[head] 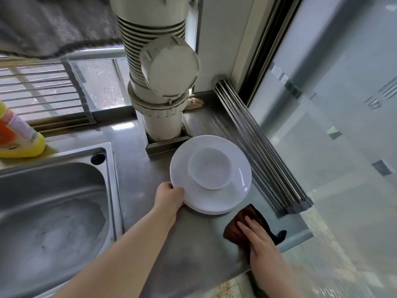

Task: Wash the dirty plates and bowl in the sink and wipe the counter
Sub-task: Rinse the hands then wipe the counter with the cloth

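On the steel counter [199, 250], beside the sink, it's wiping time with the dishes held out of the way.

Right hand [261, 239] lies flat, fingers straight, pressing a brown cloth [240, 224] onto the counter near its front corner; just ahead and to the left of it sits the stack of white plates [214, 203] with the bowl [209, 167] upside down on top. Left hand [169, 197] curls round the near rim of the stack, fingers tucked under and out of sight. The dishes look clean, so I'd judge washing done and wiping underway. Next, that stack probably needs lifting or sliding so the cloth can reach beneath. The sink [53, 211], left of the left hand, runs off the frame; how many plates are stacked is hard to count, and the cloth's near end hides under the palm.
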